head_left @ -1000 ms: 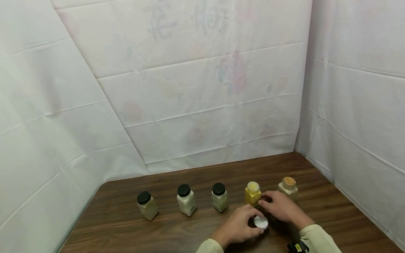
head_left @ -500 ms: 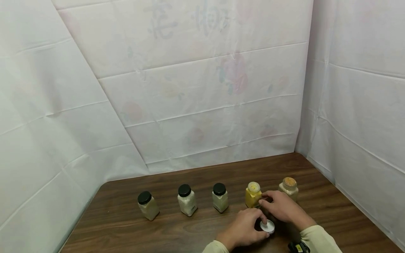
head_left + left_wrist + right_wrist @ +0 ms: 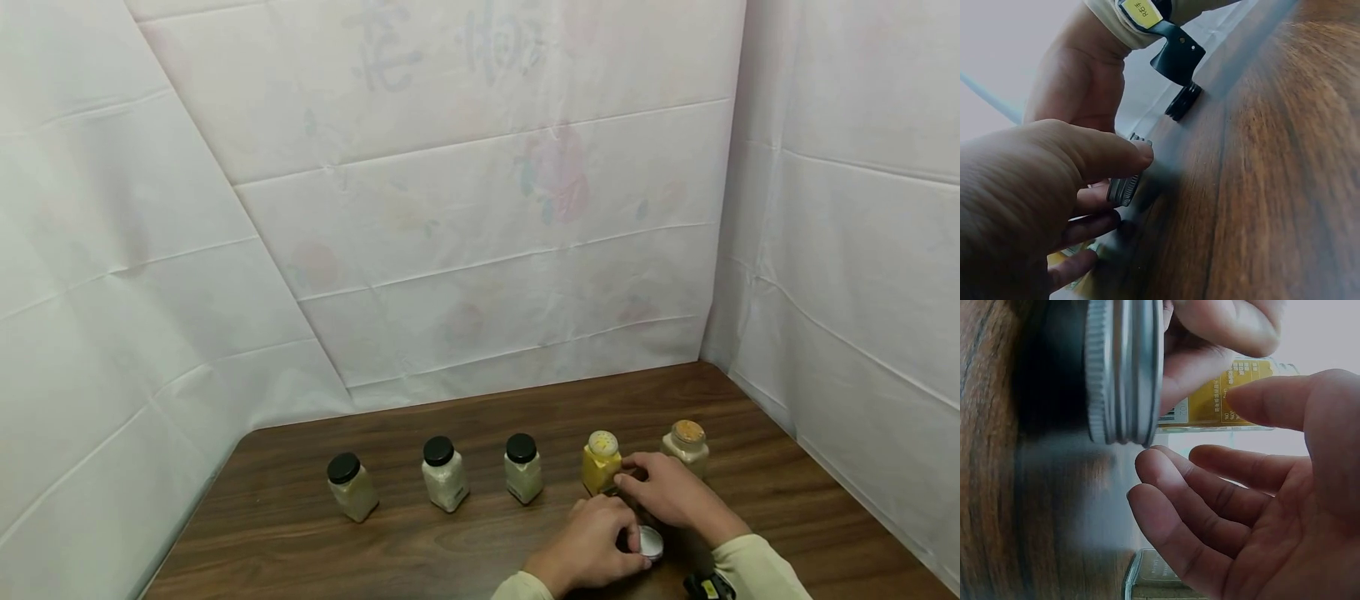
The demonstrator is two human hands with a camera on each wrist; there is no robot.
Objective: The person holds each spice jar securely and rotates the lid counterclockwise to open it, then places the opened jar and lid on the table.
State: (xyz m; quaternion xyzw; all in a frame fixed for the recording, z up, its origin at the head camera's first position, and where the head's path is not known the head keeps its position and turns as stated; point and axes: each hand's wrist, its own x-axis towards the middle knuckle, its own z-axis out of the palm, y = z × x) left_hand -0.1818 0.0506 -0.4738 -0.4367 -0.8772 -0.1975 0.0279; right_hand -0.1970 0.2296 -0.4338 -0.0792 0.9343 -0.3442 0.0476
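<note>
My left hand point(image 3: 626, 540) pinches a round silver metal lid point(image 3: 649, 542) low over the wooden table point(image 3: 420, 550). In the left wrist view its thumb and fingers point(image 3: 1138, 152) clamp the lid point(image 3: 1124, 187) by its ribbed edge. The lid point(image 3: 1124, 369) stands on edge in the right wrist view. My right hand point(image 3: 639, 481) lies just behind it with relaxed, spread fingers point(image 3: 1210, 481) and holds nothing. It is beside a yellow jar point(image 3: 600, 467) with a perforated top and no lid. The yellow jar point(image 3: 1222, 403) shows past the fingers.
Three pale jars with black lids stand in a row to the left: point(image 3: 350, 487), point(image 3: 444, 475), point(image 3: 522, 468). A tan jar point(image 3: 686, 446) with a brownish top stands right of the yellow one. White sheets wall in the table at the back and on both sides.
My left hand has carried the lid to the right and nearer to me, tipping it more on edge. The right hand has barely moved.
</note>
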